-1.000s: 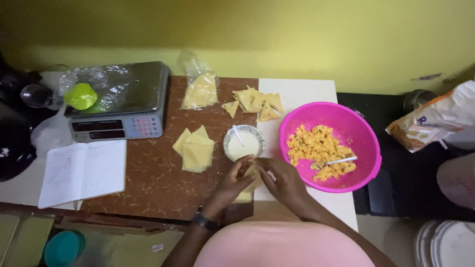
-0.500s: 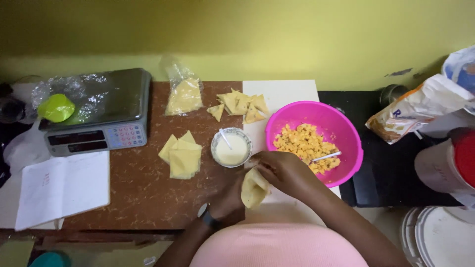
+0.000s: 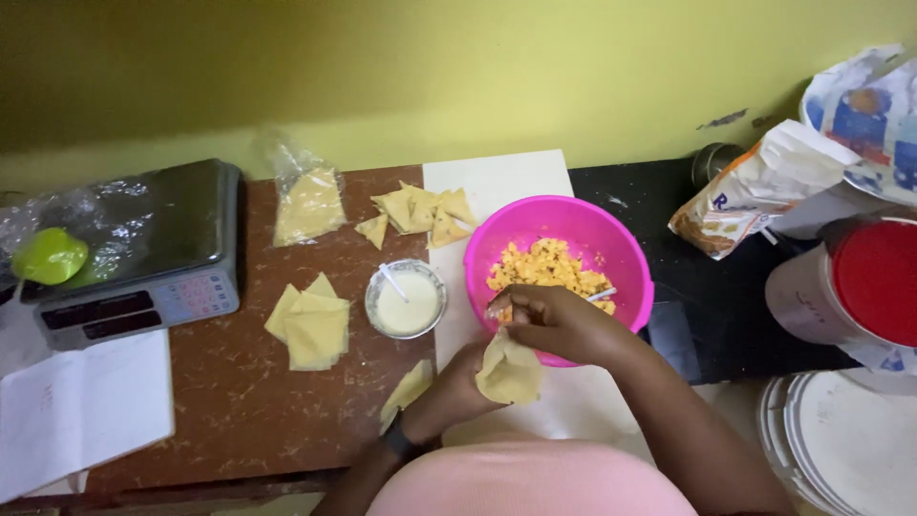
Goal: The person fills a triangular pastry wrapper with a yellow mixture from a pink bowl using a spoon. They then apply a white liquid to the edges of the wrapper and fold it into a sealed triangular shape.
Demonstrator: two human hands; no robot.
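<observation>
My left hand (image 3: 457, 390) holds a folded yellow pastry cone (image 3: 509, 371) upright in front of me. My right hand (image 3: 552, 320) is just above the cone's mouth, fingers pinched on a bit of yellow filling at the near rim of the pink bowl (image 3: 623, 250). The bowl holds crumbly yellow filling (image 3: 544, 266) and a spoon (image 3: 602, 294). Left of it stands a small bowl of white paste (image 3: 407, 299) with a stick in it. A loose pastry strip (image 3: 407, 390) lies by my left wrist.
A stack of pastry sheets (image 3: 308, 323) and a pile of folded triangles (image 3: 420, 210) lie on the brown table, with a bag of sheets (image 3: 308, 203) behind. A digital scale (image 3: 143, 258) and open notebook (image 3: 76, 411) are left. Flour bag (image 3: 764, 191), red-lidded bucket (image 3: 860, 287) right.
My right hand has moved from the cone to the bowl's rim and taken a pinch of filling. The left hand now holds the cone open and upright. The view shifted right.
</observation>
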